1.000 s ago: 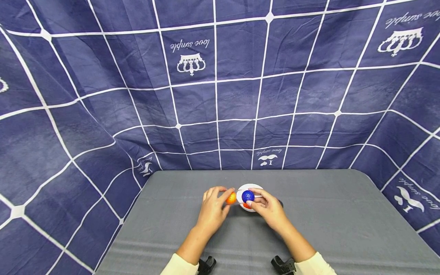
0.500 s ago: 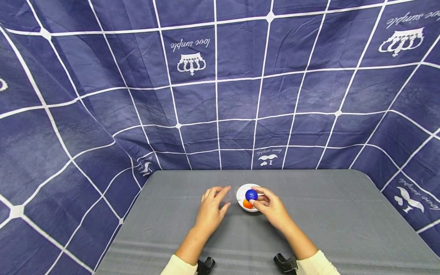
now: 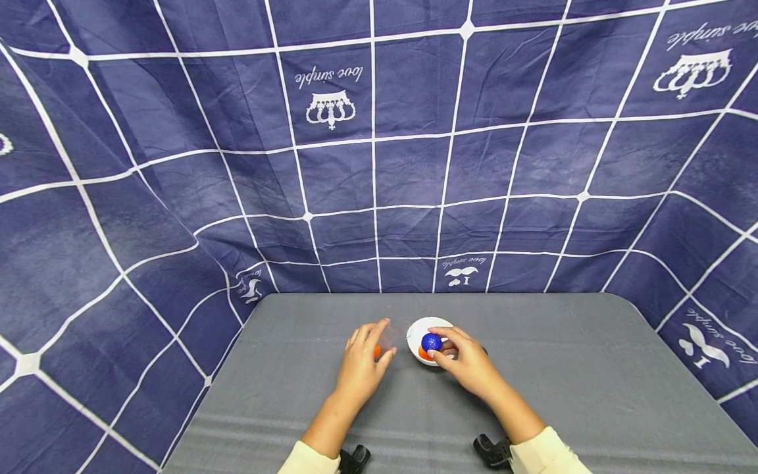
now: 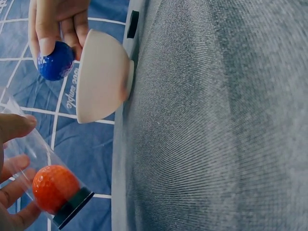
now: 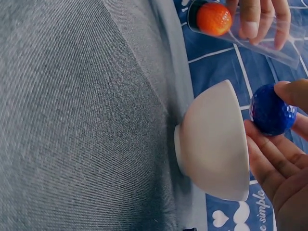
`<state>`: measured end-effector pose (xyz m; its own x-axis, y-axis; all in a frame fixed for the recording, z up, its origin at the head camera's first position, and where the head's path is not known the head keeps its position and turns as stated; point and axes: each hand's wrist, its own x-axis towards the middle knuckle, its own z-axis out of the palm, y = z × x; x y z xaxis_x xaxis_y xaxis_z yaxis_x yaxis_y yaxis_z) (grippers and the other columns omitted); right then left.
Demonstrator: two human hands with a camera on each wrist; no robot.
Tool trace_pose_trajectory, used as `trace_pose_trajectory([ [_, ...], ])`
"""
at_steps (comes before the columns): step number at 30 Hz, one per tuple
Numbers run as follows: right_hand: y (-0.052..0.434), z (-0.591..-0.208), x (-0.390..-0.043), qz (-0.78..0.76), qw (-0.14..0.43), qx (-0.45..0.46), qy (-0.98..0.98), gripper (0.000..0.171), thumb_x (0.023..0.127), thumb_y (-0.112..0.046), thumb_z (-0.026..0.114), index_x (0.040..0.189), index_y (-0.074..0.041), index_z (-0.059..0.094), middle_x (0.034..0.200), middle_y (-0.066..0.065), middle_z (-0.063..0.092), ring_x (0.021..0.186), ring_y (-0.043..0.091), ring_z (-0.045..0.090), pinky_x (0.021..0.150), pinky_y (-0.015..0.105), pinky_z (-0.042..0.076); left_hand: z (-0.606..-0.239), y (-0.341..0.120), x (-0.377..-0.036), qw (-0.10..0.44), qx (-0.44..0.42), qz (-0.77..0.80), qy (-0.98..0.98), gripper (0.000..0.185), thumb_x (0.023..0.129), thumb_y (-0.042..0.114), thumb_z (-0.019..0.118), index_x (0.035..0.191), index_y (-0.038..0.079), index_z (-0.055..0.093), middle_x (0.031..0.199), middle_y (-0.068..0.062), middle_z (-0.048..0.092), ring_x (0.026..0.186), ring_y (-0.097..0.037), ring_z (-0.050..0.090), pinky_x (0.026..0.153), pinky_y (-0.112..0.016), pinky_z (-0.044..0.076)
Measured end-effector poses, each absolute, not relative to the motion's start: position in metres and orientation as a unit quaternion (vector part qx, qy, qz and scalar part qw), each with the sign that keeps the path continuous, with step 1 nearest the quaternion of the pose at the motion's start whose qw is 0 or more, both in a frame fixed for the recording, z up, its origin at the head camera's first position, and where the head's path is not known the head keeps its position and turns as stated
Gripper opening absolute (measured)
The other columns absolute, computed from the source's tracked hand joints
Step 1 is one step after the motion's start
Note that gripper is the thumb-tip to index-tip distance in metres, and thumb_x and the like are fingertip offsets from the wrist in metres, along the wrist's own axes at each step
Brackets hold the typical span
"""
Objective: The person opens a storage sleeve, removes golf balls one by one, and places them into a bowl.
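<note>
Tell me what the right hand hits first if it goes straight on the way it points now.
Likely the clear tube held by the left hand, with the blue ball leading. The right hand is close to the bowl, though, so, depth being unclear, it might brush the rim first.

Facing you, the blue cloth carries all the lettering you can read, upside down from your head view. Left of centre you read "love simple" next to a white crown; at upper right the same words run to the frame's edge by a second crown. Low in the middle, a capital "I", a heart and a moustache stand under small script. That motif repeats at far right, where "simple" is legible; the script in the left fold is too small. Your right wrist view shows "simple", a heart and a moustache.
</note>
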<state>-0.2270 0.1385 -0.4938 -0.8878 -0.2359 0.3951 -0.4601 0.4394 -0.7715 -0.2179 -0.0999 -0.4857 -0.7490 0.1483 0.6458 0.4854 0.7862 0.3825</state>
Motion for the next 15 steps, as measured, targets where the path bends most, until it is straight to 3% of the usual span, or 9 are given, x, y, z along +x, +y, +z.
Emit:
trace_pose_trajectory([
  [15, 0.138, -0.4932, -0.2366, 0.378, 0.108, 0.275, -0.877, 0.035, 0.087, -0.017, 0.078, 0.119, -0.006, 0.068, 0.099, 0.001, 0.067, 0.079, 0.006, 0.065, 0.072, 0.025, 0.057, -0.4888, -0.1024, -0.2213, 0.339, -0.181, -0.269, -0.883, 0.061, 0.076, 0.018, 0.087, 0.131, 0.012, 0.063, 0.107, -0.008, 0.067, 0.098, -0.025, 0.064, 0.088, -0.044, 0.049],
])
